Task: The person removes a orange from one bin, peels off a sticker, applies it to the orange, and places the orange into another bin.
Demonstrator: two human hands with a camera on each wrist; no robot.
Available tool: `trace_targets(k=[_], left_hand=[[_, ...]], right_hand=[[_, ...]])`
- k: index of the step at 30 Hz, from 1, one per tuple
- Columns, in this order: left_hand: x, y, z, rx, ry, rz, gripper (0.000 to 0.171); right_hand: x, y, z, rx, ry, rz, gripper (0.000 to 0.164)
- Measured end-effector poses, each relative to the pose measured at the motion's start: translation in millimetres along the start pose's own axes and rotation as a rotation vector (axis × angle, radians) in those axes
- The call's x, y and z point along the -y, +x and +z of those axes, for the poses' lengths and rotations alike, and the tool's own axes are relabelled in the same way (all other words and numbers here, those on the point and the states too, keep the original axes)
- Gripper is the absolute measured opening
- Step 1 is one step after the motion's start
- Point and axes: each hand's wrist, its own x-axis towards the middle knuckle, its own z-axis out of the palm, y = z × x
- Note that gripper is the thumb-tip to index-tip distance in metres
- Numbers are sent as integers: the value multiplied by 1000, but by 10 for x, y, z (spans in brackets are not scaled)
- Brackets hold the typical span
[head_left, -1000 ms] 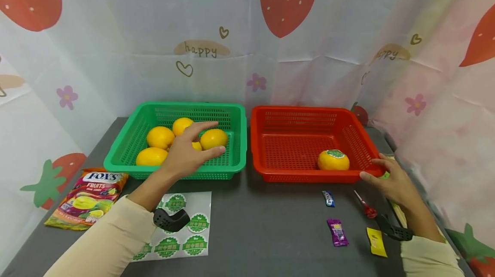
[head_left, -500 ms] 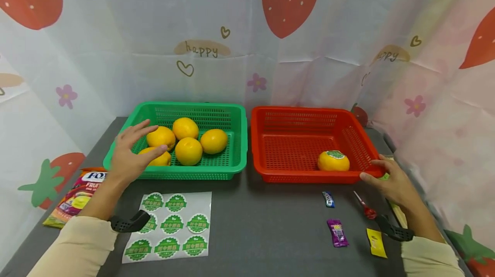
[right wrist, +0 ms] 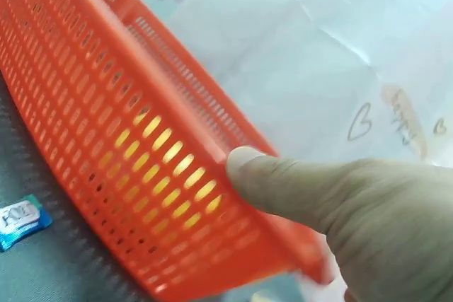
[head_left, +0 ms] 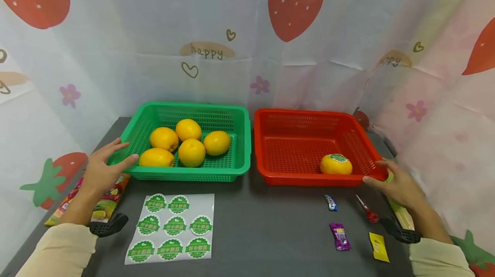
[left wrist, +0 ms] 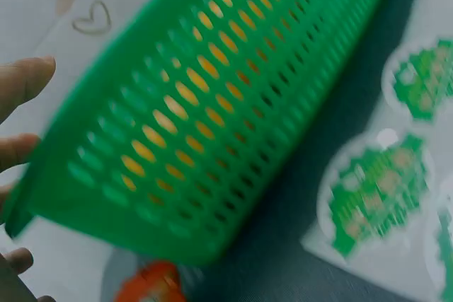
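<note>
My left hand [head_left: 98,171] is at the front left corner of a green plastic basket [head_left: 232,173], fingers and thumb spread at its rim. The left wrist view shows its fingertips [left wrist: 32,79] beside that rim. Several oranges [head_left: 164,139] lie in this basket. With my right hand [head_left: 402,187] I grip the front right corner of a red plastic basket [head_left: 290,152]. In the right wrist view the thumb [right wrist: 283,182] presses on its rim; the other fingers are mostly hidden. A single orange [head_left: 336,166] with a green label lies inside it.
A sticker sheet [head_left: 206,225] lies before the green basket, and a FOX'S candy bag [head_left: 110,197] is partly behind my left arm. On the right are a small blue packet [head_left: 330,202], a purple packet [head_left: 340,236], a yellow packet [head_left: 379,247] and a lollipop [head_left: 371,214].
My left hand has moved left, from above the oranges to the green basket's front left corner. My right hand keeps its grip on the red basket.
</note>
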Motion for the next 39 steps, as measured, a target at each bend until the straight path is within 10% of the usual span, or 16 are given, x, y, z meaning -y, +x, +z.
trace_targets(k=[16, 30, 39], left_hand=[[208, -76, 120, -111, 31, 70, 57], [234, -81, 139, -83, 14, -7, 63], [232, -91, 147, -77, 1, -2, 63]], right_hand=[[1504, 282, -265, -26, 211, -230, 73], [2294, 859, 621, 104, 443, -405, 70], [2682, 1201, 1202, 231, 517, -341, 64]])
